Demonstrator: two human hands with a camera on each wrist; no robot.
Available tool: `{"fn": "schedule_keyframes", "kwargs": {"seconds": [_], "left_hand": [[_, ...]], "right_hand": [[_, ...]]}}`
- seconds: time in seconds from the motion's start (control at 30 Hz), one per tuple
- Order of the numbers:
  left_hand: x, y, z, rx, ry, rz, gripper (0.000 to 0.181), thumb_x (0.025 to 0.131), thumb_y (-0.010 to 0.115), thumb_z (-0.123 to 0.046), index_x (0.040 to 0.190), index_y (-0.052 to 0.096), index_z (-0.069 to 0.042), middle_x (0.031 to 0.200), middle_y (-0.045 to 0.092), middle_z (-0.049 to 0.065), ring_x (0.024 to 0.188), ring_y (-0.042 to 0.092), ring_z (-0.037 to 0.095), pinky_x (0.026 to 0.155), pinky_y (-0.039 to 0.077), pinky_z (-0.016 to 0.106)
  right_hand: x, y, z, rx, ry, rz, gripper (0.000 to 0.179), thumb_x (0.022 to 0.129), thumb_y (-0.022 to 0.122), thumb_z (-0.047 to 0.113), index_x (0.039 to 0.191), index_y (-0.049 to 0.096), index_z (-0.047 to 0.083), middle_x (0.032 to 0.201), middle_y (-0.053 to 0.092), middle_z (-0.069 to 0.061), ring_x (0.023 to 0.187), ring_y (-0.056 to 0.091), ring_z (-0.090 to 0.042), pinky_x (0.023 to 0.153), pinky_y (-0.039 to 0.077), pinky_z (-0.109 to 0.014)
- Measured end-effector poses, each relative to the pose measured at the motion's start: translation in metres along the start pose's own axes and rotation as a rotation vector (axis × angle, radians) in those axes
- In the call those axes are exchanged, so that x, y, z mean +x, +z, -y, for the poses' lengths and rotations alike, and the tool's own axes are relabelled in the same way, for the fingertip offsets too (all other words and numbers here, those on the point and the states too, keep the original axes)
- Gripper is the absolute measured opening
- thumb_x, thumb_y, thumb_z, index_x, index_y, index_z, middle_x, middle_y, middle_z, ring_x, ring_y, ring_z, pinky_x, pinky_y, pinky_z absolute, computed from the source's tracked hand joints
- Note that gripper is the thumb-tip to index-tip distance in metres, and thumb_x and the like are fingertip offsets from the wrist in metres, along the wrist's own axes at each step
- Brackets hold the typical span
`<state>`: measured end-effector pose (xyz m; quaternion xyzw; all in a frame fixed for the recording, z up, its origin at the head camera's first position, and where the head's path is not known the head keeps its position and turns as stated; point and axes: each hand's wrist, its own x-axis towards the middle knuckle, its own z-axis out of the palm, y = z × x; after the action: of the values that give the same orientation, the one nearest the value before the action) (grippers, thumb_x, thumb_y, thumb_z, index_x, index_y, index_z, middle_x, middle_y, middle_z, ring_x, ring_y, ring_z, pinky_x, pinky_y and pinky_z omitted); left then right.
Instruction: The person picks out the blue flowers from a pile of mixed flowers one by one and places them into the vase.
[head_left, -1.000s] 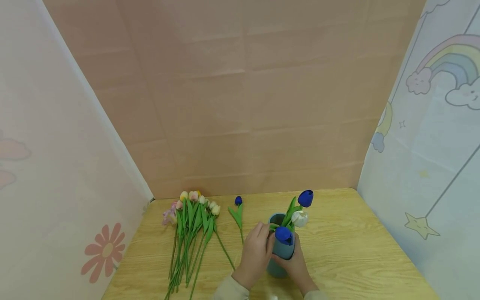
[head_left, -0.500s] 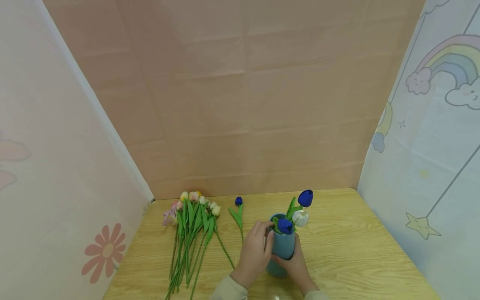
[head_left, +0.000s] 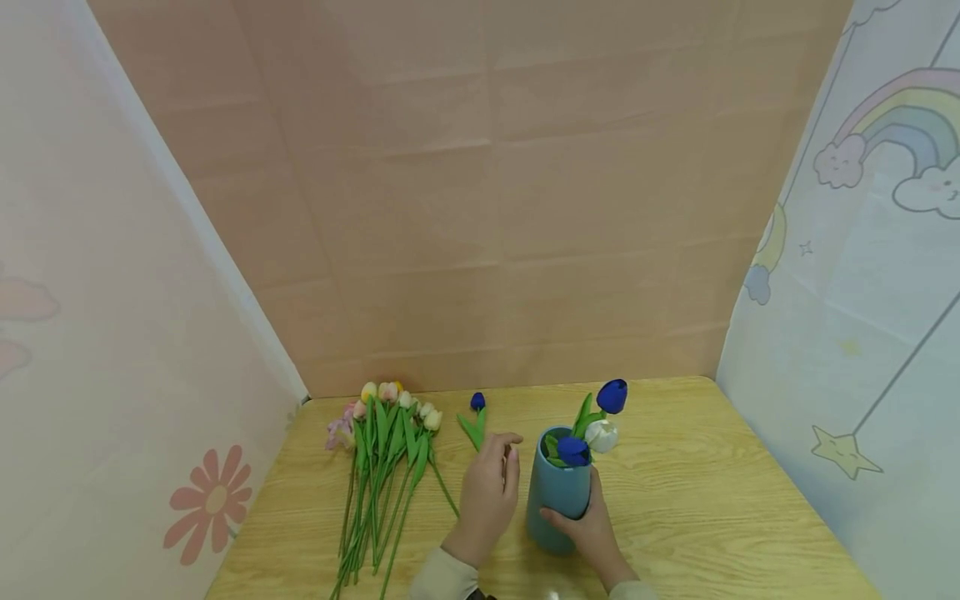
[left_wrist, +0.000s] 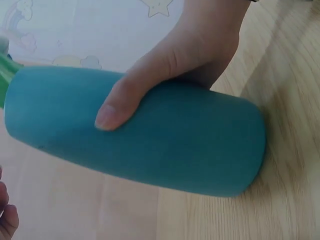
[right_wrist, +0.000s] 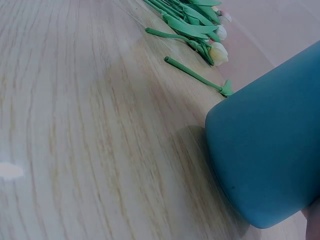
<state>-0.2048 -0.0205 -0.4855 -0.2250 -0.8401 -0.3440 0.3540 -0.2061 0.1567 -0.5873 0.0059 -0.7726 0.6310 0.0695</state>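
A blue-green vase (head_left: 558, 504) stands upright on the wooden table, holding two blue tulips and a white tulip (head_left: 602, 435). One blue tulip (head_left: 573, 451) leans low over the near rim; the other blue tulip (head_left: 612, 396) reaches highest. My right hand (head_left: 588, 525) grips the vase from its right side, and in the left wrist view its thumb (left_wrist: 114, 111) lies across the wall. To the left of the vase, apart from it, is my left hand (head_left: 487, 496), fingers loosely bent and holding nothing. Behind that hand lies a single blue tulip (head_left: 477, 402), its stem partly hidden.
Several pink, yellow and white tulips (head_left: 390, 433) lie in a loose bunch on the left of the table (head_left: 697, 483), stems toward the front. A brown backdrop (head_left: 487, 208) rises at the table's back edge. Printed cloth walls (head_left: 847, 333) stand at both sides.
My left hand has let go at the vase's rim and moved left, away from it. The low blue tulip has sunk closer to the rim. My right hand keeps its hold.
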Motion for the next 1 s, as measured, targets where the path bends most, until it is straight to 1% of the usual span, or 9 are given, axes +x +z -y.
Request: {"fn": "schedule_keyframes", "kwargs": {"seconds": [0.13, 0.27, 0.43, 0.6, 0.7, 0.8, 0.9, 1.0], "left_hand": [[-0.001, -0.004, 0.008, 0.002, -0.020, -0.016, 0.013, 0.095, 0.057, -0.003, 0.107, 0.061, -0.006, 0.081, 0.051, -0.002, 0.061, 0.040, -0.001, 0.052, 0.036, 0.010], [-0.004, -0.007, 0.015, 0.007, -0.075, -0.011, 0.013, 0.096, 0.055, -0.004, 0.108, 0.061, -0.007, 0.083, 0.051, -0.003, 0.061, 0.039, -0.001, 0.051, 0.036, 0.012], [-0.007, -0.010, 0.022, -0.011, -0.153, 0.011, 0.014, 0.098, 0.053, -0.006, 0.109, 0.062, -0.008, 0.086, 0.052, -0.003, 0.061, 0.040, -0.002, 0.051, 0.038, 0.013], [-0.013, -0.008, 0.033, -0.009, -0.230, 0.050, 0.015, 0.101, 0.049, -0.011, 0.109, 0.061, -0.009, 0.088, 0.052, -0.003, 0.058, 0.037, -0.003, 0.048, 0.036, 0.015], [-0.018, -0.003, 0.039, -0.001, -0.280, 0.096, 0.014, 0.102, 0.048, -0.012, 0.108, 0.061, -0.009, 0.089, 0.054, -0.002, 0.059, 0.038, -0.002, 0.048, 0.036, 0.015], [-0.027, 0.004, 0.045, 0.005, -0.321, 0.165, 0.014, 0.101, 0.050, -0.011, 0.109, 0.060, -0.009, 0.094, 0.055, -0.001, 0.061, 0.041, -0.002, 0.050, 0.038, 0.016], [-0.039, 0.013, 0.050, 0.038, -0.332, 0.250, 0.012, 0.099, 0.051, -0.011, 0.107, 0.060, -0.009, 0.094, 0.055, -0.001, 0.061, 0.042, -0.003, 0.050, 0.038, 0.015], [-0.050, 0.021, 0.054, 0.110, -0.323, 0.344, 0.008, 0.097, 0.054, -0.010, 0.101, 0.061, -0.010, 0.089, 0.054, -0.002, 0.060, 0.041, -0.003, 0.049, 0.037, 0.015]], "right_hand": [[0.000, 0.000, 0.000, 0.003, 0.015, 0.002, 0.096, 0.075, 0.082, 0.017, 0.148, 0.020, 0.014, 0.139, 0.044, -0.020, 0.124, 0.047, -0.041, 0.098, 0.040, -0.060], [-0.001, -0.001, 0.001, 0.015, 0.034, 0.011, 0.098, 0.076, 0.082, 0.017, 0.149, 0.017, 0.015, 0.140, 0.041, -0.021, 0.125, 0.045, -0.043, 0.099, 0.038, -0.062], [-0.001, -0.002, 0.000, 0.020, 0.034, 0.014, 0.099, 0.076, 0.081, 0.016, 0.150, 0.015, 0.015, 0.141, 0.041, -0.022, 0.126, 0.045, -0.043, 0.099, 0.039, -0.061], [-0.001, -0.003, 0.000, 0.022, 0.016, 0.013, 0.098, 0.076, 0.081, 0.015, 0.150, 0.017, 0.015, 0.140, 0.043, -0.021, 0.124, 0.046, -0.043, 0.098, 0.040, -0.059], [-0.002, -0.004, 0.000, 0.020, 0.004, 0.010, 0.098, 0.076, 0.081, 0.014, 0.150, 0.017, 0.015, 0.140, 0.043, -0.021, 0.124, 0.047, -0.043, 0.097, 0.040, -0.059], [-0.002, -0.004, 0.000, 0.018, 0.001, 0.003, 0.098, 0.076, 0.081, 0.014, 0.150, 0.017, 0.015, 0.139, 0.043, -0.021, 0.124, 0.047, -0.043, 0.097, 0.040, -0.059], [-0.002, -0.003, -0.001, 0.012, -0.005, 0.001, 0.098, 0.075, 0.082, 0.014, 0.149, 0.018, 0.013, 0.139, 0.044, -0.021, 0.123, 0.047, -0.043, 0.097, 0.041, -0.059], [-0.001, -0.001, -0.002, 0.008, -0.009, 0.002, 0.097, 0.075, 0.082, 0.014, 0.149, 0.019, 0.012, 0.138, 0.045, -0.021, 0.123, 0.048, -0.043, 0.097, 0.041, -0.058]]}}
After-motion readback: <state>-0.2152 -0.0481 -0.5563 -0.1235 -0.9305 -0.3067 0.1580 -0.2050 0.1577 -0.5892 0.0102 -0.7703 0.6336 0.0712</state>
